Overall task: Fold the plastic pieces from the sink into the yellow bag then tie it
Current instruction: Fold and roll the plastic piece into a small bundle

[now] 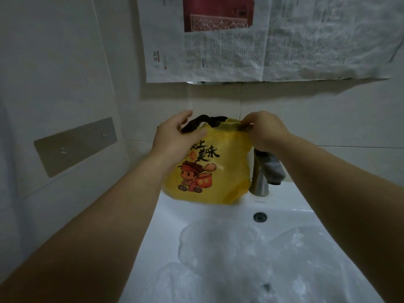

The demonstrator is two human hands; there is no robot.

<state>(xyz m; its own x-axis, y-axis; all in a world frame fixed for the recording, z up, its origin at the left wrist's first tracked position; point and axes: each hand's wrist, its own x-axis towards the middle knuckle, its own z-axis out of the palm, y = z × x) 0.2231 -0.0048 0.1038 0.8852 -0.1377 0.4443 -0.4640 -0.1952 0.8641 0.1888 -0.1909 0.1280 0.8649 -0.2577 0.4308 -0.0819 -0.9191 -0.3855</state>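
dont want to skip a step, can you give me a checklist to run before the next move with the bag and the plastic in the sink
1. Yellow bag upright on the sink rim: ok.
2. Left hand holds the bag's top by the black strap: ok.
3. Right hand pinches the opposite top edge: ok.
4. Bag mouth open wide enough: cannot tell.
5. Plastic pieces inside the bag: not ok, they lie in the basin.
6. A hand free to pick them up: not ok, both hold the bag.
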